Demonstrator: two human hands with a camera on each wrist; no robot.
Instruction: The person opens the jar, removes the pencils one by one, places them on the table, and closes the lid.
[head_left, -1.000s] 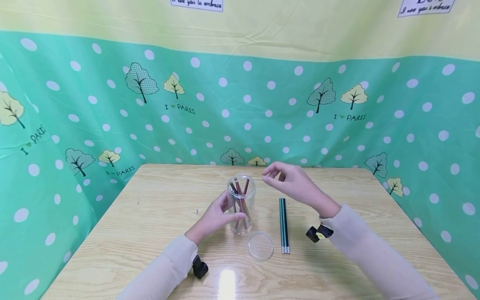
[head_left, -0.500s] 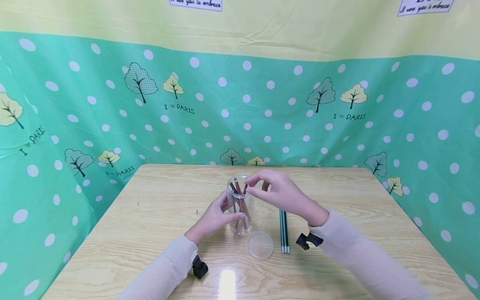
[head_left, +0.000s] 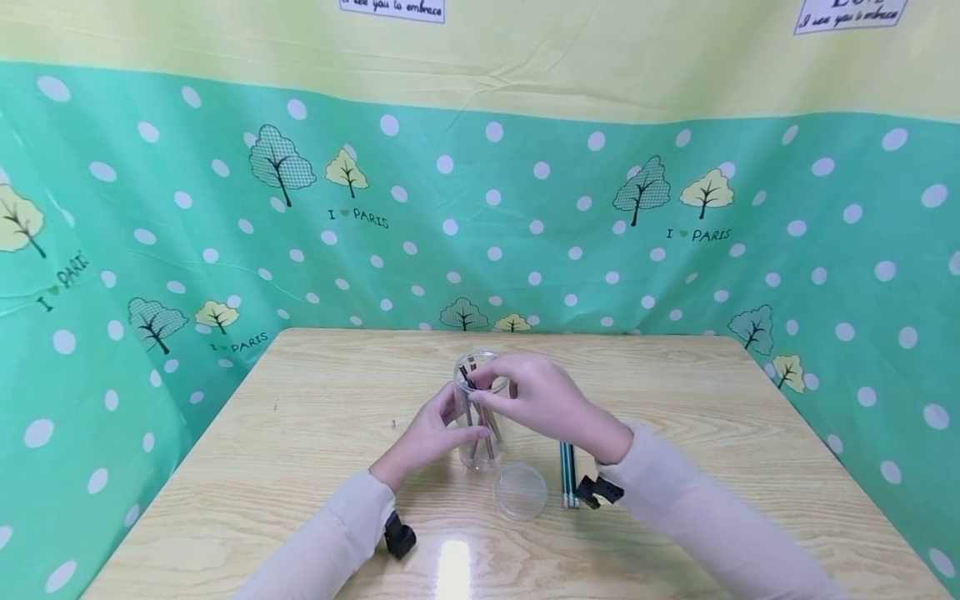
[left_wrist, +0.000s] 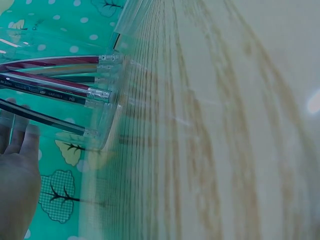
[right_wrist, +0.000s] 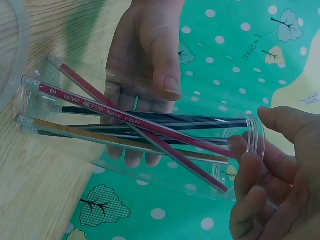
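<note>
A clear plastic jar (head_left: 480,457) stands on the table with several pencils inside, eraser ends down. My left hand (head_left: 431,437) grips its side, thumb in front; fingers show through the wall in the right wrist view. My right hand (head_left: 540,396) is at the jar's mouth. There its fingers (right_wrist: 250,172) curl at the rim beside the tip of a red pencil (right_wrist: 102,107), the thumb apart from them. No pencil is visibly pinched. Black pencils (left_wrist: 40,92) and a tan-coloured pencil (right_wrist: 100,136) lean in the jar too.
A round clear lid (head_left: 521,492) lies flat in front of the jar. To its right, dark green pencils (head_left: 567,479) lie side by side, partly covered by my right forearm. A tiny bit (head_left: 393,424) sits left of the jar. A patterned curtain (head_left: 480,208) hangs behind the table.
My right hand has moved left and down, from right of the jar to its mouth, and now covers part of the rim. My left hand and the jar have stayed in place.
</note>
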